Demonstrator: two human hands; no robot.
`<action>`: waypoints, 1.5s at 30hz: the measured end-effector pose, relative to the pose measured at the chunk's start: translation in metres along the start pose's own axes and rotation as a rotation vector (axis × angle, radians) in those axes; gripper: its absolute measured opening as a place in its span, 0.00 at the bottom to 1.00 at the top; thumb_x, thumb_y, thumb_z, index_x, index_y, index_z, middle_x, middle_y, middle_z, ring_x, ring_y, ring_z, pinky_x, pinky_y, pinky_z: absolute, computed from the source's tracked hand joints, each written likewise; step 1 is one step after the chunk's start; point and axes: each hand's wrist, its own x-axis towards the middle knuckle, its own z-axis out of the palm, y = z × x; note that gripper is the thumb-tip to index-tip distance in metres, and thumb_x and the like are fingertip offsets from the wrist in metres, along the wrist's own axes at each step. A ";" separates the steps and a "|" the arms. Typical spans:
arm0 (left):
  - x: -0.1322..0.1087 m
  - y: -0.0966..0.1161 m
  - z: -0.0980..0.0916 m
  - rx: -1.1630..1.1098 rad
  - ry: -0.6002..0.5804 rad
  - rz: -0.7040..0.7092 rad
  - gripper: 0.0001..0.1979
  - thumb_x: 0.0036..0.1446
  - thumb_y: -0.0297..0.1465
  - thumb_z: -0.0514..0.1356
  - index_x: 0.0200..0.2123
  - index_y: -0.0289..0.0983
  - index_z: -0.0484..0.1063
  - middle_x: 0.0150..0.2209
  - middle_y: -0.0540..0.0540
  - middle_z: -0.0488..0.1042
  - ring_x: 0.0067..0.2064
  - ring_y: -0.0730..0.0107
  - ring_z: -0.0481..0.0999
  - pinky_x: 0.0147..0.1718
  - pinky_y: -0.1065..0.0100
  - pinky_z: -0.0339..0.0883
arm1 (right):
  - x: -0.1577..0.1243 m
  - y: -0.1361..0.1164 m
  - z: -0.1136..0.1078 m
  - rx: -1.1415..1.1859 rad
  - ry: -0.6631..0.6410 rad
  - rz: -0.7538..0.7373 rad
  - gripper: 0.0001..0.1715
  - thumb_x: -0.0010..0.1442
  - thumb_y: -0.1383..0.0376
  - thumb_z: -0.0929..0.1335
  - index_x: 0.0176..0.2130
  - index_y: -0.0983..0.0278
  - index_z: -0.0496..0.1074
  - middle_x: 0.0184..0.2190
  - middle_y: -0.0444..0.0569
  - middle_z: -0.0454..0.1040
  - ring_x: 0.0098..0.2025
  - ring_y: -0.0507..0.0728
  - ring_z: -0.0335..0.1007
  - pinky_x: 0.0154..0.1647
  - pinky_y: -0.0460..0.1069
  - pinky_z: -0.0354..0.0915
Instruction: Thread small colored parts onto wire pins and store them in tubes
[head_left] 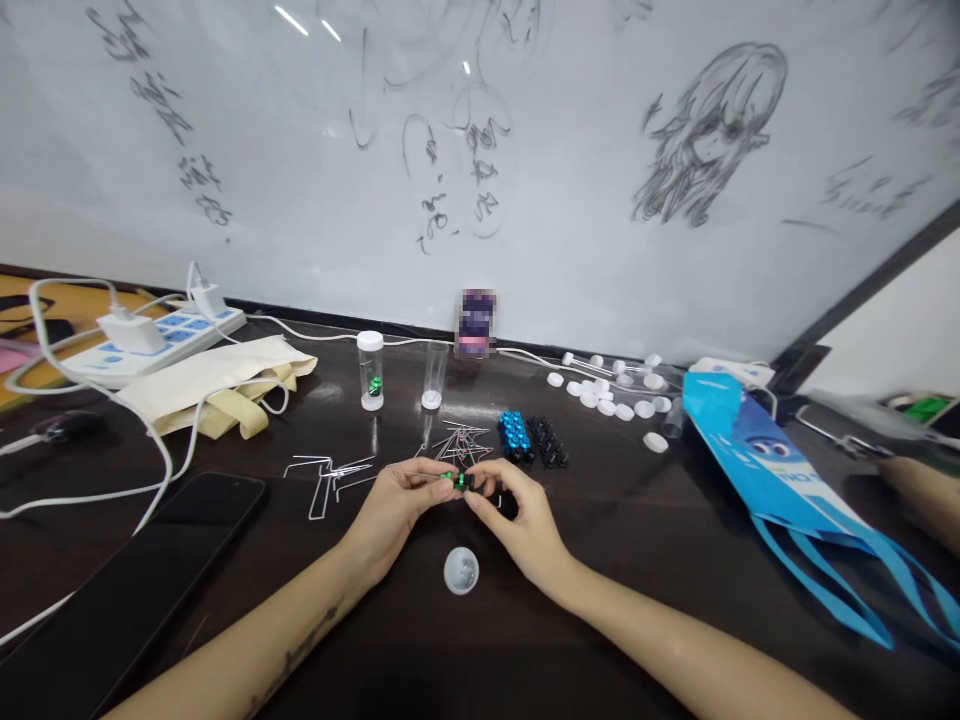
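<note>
My left hand (409,500) is closed in a pinch on a small green metal part (447,478). My right hand (517,515) pinches the black end (469,482) of the same small piece, so the two hands meet over the table. Just below them stands a small white cup (461,571) with tiny shiny bits in it. Thin metal rods (463,440) lie in a pile behind my fingers. Blue metal parts (514,436) stand in rows behind my right hand, with black parts (547,442) beside them. Bent metal wires (326,475) lie left of my left hand.
A capped clear tube (371,372) with a green piece inside and an open clear tube (434,376) stand behind. White caps (600,393) lie at right, near a blue bag (765,450). At left are a black phone (150,590), cables and a power strip (172,335).
</note>
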 end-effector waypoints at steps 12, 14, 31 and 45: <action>0.000 -0.001 0.001 0.005 -0.008 0.005 0.10 0.42 0.26 0.72 0.32 0.33 0.79 0.29 0.45 0.81 0.32 0.71 0.78 0.39 0.71 0.69 | 0.000 -0.001 0.000 0.001 -0.020 0.021 0.05 0.63 0.64 0.67 0.39 0.62 0.72 0.32 0.45 0.73 0.35 0.55 0.67 0.38 0.49 0.62; -0.001 0.000 0.001 0.001 -0.004 0.002 0.10 0.42 0.27 0.72 0.32 0.33 0.79 0.30 0.45 0.81 0.32 0.71 0.78 0.39 0.71 0.69 | 0.001 -0.002 -0.001 0.004 -0.010 0.013 0.06 0.62 0.64 0.67 0.41 0.61 0.72 0.33 0.45 0.73 0.35 0.55 0.67 0.39 0.49 0.62; -0.001 0.000 0.001 -0.001 -0.002 -0.002 0.10 0.41 0.26 0.72 0.31 0.33 0.79 0.30 0.45 0.81 0.33 0.71 0.78 0.39 0.71 0.69 | 0.001 -0.002 0.000 -0.006 -0.028 0.012 0.05 0.63 0.64 0.66 0.39 0.62 0.71 0.33 0.45 0.72 0.35 0.55 0.67 0.39 0.49 0.62; -0.002 0.001 0.002 -0.007 0.016 -0.003 0.11 0.40 0.27 0.73 0.30 0.33 0.79 0.29 0.44 0.81 0.32 0.70 0.78 0.39 0.70 0.69 | 0.001 -0.001 0.000 0.002 -0.013 0.011 0.05 0.62 0.64 0.67 0.40 0.61 0.71 0.33 0.45 0.73 0.34 0.55 0.67 0.38 0.50 0.62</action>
